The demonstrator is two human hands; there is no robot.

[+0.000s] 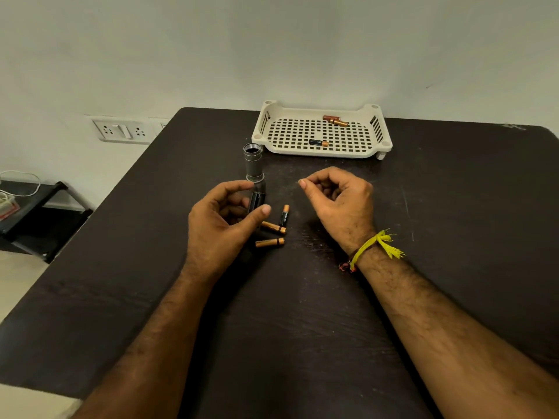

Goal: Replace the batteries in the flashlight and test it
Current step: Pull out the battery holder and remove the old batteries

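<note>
flashlight [253,164] upright, open end up | left hand [223,219] fingers holding it | right hand [335,201] fingers curled, holding nothing

- Setting: a room in a home or a small office; which of the two cannot be told.
- Work surface: a dark wood-grain table [453,207], scratched and scuffed, pushed against a plain pale wall [272,49].
- Electrical fitting: a white wall plate [122,130] with two sockets and a switch, mounted low beside the table.
- Storage: a cream perforated plastic tray [320,152] on the table's far edge.
- Side furniture: a low black shelf [45,216] at left carrying a white cable [21,182].
</note>
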